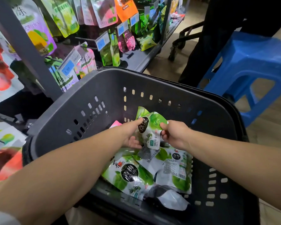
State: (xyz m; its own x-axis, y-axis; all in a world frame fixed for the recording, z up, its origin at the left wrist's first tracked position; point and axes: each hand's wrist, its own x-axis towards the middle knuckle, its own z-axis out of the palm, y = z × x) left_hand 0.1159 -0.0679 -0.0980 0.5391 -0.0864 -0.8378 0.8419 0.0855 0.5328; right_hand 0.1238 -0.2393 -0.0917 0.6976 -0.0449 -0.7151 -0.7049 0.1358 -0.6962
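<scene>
Both my arms reach down into a dark grey plastic basket (104, 88). Between my hands is a green and white snack pouch (150, 127), lifted above the others. My left hand (131, 133) holds its left edge, thumb on the front and fingers underneath. My right hand (173, 133) pinches its right edge with curled fingers. Several more green and white pouches (130, 174) lie on the basket floor, one turned label-side back (175, 172). A pink pouch (115, 123) peeks out behind my left wrist.
A shelf rack (23, 41) with hanging snack pouches and blue price tags (68, 69) fills the left and top. A blue plastic stool (250, 62) stands right of the basket. A person in dark clothes (217, 38) stands behind it, next to a cart base (178, 43).
</scene>
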